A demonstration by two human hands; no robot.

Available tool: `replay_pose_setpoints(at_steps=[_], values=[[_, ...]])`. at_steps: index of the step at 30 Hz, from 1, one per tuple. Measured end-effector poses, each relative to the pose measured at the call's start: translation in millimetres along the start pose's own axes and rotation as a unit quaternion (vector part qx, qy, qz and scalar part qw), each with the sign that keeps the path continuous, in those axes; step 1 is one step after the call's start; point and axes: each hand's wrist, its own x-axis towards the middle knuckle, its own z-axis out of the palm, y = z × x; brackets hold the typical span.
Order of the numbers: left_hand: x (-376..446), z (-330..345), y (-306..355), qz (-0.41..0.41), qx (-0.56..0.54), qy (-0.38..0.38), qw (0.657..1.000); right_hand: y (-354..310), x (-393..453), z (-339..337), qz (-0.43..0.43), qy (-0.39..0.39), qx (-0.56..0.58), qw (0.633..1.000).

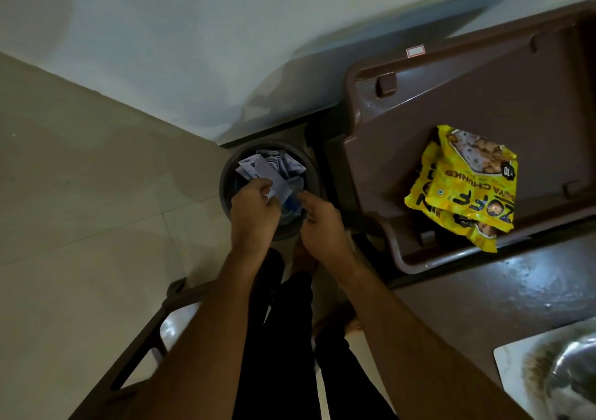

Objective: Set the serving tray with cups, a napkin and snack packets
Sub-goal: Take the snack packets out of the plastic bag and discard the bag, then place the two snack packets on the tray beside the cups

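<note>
Left hand: the left hand (254, 215) reaches down over the round bin (314, 174), fingers curled around a white paper sachet (269, 174) at the bin's mouth.
Right hand: the right hand (322, 226) hangs just beside the left, at about 3 o'clock from it, also over the bin; its fingers are bent toward the sachets, but in this dim light I cannot tell whether they pinch anything.
Bin: a dark round container on the floor at the picture's centre, against the wall corner, holding a jumble of white and pale blue sachets (287, 165).
Snack packets: two yellow packets (464, 187) printed "soya chunks" lie overlapping on the brown plastic table (451, 97), at 3 o'clock from the bin and well apart from both hands.
Table: its top carries raised ribs and a rim, and one corner stands close to the bin.
Counter: a dark glossy surface (483, 297) at 4 o'clock, with a steel vessel (574, 374) on a white patterned board at the lower right corner.
Floor: pale tiles (80, 194) at 9 o'clock; a brown plastic chair frame (151, 332) at 7 o'clock.
Legs: dark trousers (283, 339) show between the forearms.
</note>
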Motion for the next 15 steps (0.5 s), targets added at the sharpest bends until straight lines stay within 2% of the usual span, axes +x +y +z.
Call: replay_pose_setpoints(at_steps=[10,15], values=[[-41.9,-36.9,86.0,0.155,-0.024,0.079,0.984,-65.2,-39.6,-56.9,-0.191,0.088,-0.012,0.978],[-62.2,-44.7,131.5,0.236,-0.016,0.093,0.967,-78.9,-62.4,-99.7,-0.250,0.181,-0.038,0.950]])
